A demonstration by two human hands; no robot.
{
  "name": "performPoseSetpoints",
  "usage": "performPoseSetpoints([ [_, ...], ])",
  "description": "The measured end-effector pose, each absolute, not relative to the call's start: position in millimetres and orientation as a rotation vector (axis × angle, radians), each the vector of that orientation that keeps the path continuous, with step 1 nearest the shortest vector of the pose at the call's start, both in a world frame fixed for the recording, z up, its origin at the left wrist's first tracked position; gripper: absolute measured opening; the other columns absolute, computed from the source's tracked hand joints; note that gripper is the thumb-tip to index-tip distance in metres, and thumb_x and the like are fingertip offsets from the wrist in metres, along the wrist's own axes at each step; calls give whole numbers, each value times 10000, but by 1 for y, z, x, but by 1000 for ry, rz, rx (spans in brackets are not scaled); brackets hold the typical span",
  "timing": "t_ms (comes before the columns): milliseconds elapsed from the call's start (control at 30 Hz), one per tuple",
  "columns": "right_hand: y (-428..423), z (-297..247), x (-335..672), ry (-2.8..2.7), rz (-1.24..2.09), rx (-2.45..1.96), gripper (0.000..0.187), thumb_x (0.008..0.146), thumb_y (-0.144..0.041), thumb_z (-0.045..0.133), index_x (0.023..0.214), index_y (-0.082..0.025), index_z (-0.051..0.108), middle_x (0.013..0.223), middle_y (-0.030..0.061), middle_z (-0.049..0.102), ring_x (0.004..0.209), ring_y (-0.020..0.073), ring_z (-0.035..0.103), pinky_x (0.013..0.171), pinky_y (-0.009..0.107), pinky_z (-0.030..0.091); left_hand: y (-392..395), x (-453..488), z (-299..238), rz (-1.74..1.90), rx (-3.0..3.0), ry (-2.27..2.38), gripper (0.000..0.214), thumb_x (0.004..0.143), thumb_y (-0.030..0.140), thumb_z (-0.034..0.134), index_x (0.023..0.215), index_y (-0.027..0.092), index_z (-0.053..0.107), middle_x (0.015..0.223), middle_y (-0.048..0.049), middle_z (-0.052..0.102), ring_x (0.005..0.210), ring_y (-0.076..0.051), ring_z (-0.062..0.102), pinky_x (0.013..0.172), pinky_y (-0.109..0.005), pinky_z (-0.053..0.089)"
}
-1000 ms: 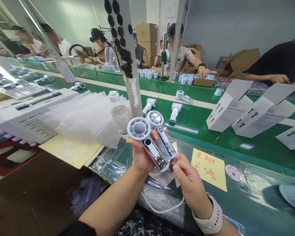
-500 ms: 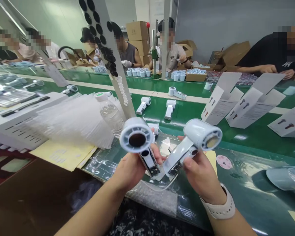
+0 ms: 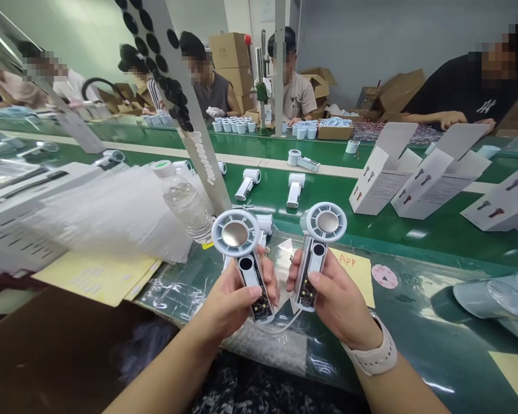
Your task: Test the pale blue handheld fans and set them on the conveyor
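My left hand (image 3: 224, 305) is closed around the handle of a pale blue handheld fan (image 3: 235, 236). Its thumb lies on the handle, where a bare circuit board shows below a dark oval. A second handheld fan (image 3: 327, 222) of the same kind is gripped in my right hand (image 3: 345, 299), thumb on its exposed board. Both fans are held upright, side by side and apart, their ringed round ends with silvery centres facing me. A white cable (image 3: 285, 329) curves below them. Another fan (image 3: 265, 223) lies just behind the left one, partly hidden.
More fans (image 3: 294, 192) lie on the green bench. A water bottle (image 3: 183, 201) and white sleeves (image 3: 107, 213) are at left. Printed boxes (image 3: 382, 178) stand open at right, near pale blue cylinders (image 3: 492, 296). A slanted post (image 3: 198, 155) rises ahead; several people work across the bench.
Both fans have turned in my hands: their round ends and handle boards now face me. The right fan has swung from pointing rightward to upright and moved a little left.
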State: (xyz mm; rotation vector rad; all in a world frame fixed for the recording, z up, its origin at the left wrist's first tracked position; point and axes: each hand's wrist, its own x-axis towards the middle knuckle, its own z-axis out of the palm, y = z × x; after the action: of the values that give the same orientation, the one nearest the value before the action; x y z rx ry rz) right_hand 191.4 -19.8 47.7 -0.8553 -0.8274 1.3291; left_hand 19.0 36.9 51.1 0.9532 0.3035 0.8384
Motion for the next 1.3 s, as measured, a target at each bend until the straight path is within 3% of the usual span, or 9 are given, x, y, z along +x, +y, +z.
performPoseSetpoints([
  [267,-23,39,189,-882,1408,-851,305,837,-490,668,1031,-276,569,872,21,623,739,212,611,721,387,517,33,15,53,749,1112,325,420,793,356,771,1110,211,536,843,-20,654,777,-166,652,747,-311,512],
  [467,-22,40,187,-855,1407,-816,293,827,-434,703,1037,-268,585,880,16,619,766,197,606,750,368,521,34,18,52,785,1118,364,320,805,348,752,1008,194,558,768,-17,649,705,-147,610,695,-292,490],
  [767,-22,40,186,-868,1385,-801,318,829,-429,715,1063,-254,589,900,21,620,758,180,598,733,351,532,32,21,53,834,1025,363,364,780,302,750,1076,195,567,822,-5,595,650,-133,595,584,-263,502],
  [900,-20,35,185,-853,1351,-785,219,886,-404,647,1038,-256,590,938,23,599,736,168,583,663,331,527,40,21,44,893,906,458,379,765,293,723,1093,209,553,865,14,573,610,-122,595,532,-257,500],
  [1300,-19,33,187,-908,1315,-817,197,909,-391,641,1051,-265,589,943,3,588,725,137,558,684,310,504,42,6,40,855,1109,504,320,781,394,744,948,193,559,729,3,618,630,-125,561,568,-241,452],
])
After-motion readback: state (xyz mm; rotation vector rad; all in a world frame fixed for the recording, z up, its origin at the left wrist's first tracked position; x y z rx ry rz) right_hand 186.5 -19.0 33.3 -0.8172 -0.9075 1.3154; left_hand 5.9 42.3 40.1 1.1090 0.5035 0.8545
